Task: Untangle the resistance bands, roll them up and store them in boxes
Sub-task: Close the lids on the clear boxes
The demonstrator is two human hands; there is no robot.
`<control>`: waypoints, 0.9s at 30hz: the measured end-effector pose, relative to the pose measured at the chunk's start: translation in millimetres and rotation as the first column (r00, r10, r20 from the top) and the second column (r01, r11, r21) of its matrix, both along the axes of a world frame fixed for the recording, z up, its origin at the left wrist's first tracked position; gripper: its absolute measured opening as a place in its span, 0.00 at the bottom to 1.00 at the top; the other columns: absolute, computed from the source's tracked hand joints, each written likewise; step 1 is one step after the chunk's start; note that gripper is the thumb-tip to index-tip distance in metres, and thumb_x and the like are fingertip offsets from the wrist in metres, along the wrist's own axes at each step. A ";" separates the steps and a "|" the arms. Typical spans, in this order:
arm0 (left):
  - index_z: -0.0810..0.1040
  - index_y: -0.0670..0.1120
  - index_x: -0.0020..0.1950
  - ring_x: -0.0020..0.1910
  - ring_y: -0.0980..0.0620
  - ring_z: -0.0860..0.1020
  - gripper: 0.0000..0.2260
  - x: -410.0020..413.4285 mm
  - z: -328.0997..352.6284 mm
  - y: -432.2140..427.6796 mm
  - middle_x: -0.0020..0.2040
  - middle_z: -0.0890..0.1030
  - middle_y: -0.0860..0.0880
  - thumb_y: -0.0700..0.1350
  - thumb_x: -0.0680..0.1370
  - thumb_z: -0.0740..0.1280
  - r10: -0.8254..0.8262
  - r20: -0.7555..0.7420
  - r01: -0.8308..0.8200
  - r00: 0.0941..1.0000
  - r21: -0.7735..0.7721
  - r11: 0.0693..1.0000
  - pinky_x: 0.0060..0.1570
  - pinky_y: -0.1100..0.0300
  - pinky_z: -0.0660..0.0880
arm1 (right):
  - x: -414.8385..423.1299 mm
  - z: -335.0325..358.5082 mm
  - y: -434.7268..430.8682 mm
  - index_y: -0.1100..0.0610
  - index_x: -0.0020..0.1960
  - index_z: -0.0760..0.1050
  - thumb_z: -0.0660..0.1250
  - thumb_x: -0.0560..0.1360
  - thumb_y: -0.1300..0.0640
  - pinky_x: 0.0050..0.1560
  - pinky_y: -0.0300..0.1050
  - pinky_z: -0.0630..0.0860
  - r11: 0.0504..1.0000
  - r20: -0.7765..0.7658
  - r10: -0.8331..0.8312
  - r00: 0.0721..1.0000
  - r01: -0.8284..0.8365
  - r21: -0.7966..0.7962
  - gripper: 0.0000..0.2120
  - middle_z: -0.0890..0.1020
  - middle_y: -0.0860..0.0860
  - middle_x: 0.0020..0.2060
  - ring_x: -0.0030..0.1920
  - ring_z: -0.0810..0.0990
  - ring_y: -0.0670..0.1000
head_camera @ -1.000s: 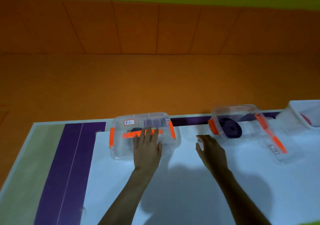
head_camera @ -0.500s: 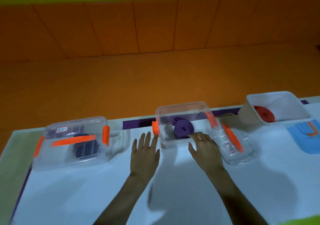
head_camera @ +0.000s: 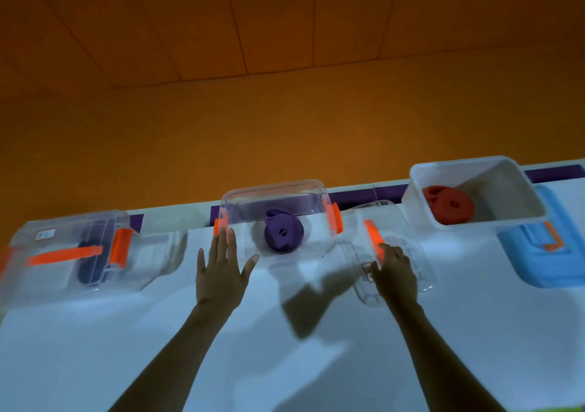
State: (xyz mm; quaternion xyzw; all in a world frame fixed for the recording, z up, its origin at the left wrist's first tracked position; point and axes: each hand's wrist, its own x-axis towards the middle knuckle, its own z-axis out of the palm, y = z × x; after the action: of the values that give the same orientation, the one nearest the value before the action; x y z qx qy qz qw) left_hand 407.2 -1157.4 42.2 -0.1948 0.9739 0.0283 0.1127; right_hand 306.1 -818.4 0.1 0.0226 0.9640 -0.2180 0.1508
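A rolled purple band [head_camera: 282,233] lies in an open clear box [head_camera: 275,191] with orange clips at mid-table. My left hand [head_camera: 221,272] is flat with spread fingers at that box's left front corner. The box's clear lid [head_camera: 395,253] with an orange handle lies to its right, and my right hand [head_camera: 394,277] rests on it, fingers at the handle. A closed clear box [head_camera: 66,253] at the left holds a dark blue roll. A rolled red band [head_camera: 449,204] sits in an open white box [head_camera: 474,171] at the right.
A blue lid [head_camera: 547,253] with an orange mark lies by the white box at the right edge. The table [head_camera: 285,364] is white with a purple strip along its far edge. Beyond it stands an orange wall.
The view has swung right. My left hand left the closed box and came to the purple band's box. My right hand moved from that box onto its lid.
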 end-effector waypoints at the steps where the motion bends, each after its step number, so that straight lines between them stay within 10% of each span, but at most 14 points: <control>1: 0.43 0.45 0.87 0.86 0.46 0.49 0.47 0.4 -1.8 -0.6 0.87 0.43 0.45 0.73 0.75 0.32 0.019 -0.016 -0.019 1.000 0.014 1.000 0.83 0.41 0.54 | -5.0 -6.8 4.4 0.58 0.77 0.69 0.71 0.79 0.57 0.59 0.60 0.77 1.000 0.038 -0.004 0.999 0.003 0.014 0.28 0.76 0.61 0.67 0.66 0.75 0.65; 10: 0.44 0.45 0.87 0.86 0.46 0.49 0.52 4.4 -17.7 -9.4 0.87 0.50 0.46 0.80 0.74 0.39 0.125 -0.048 -0.119 0.991 0.119 0.986 0.83 0.42 0.49 | -39.1 -49.8 9.4 0.65 0.60 0.74 0.68 0.80 0.60 0.53 0.60 0.81 0.990 0.041 -0.057 0.998 0.051 0.131 0.12 0.79 0.63 0.54 0.53 0.81 0.65; 27: 0.37 0.44 0.86 0.86 0.45 0.47 0.46 7.5 -8.0 -12.2 0.87 0.41 0.46 0.73 0.81 0.50 0.115 0.007 -0.112 0.993 0.264 0.958 0.81 0.37 0.51 | 58.1 41.8 1.5 0.55 0.61 0.74 0.80 0.69 0.53 0.47 0.50 0.80 0.918 0.015 -0.396 0.918 0.396 0.022 0.25 0.84 0.57 0.48 0.42 0.83 0.57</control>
State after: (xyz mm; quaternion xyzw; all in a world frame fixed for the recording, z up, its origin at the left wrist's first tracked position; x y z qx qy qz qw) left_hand 414.7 -1169.6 34.2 -0.2335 0.9492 0.1649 0.1319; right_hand 364.3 -816.9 41.9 0.2204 0.9400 -0.2348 0.1125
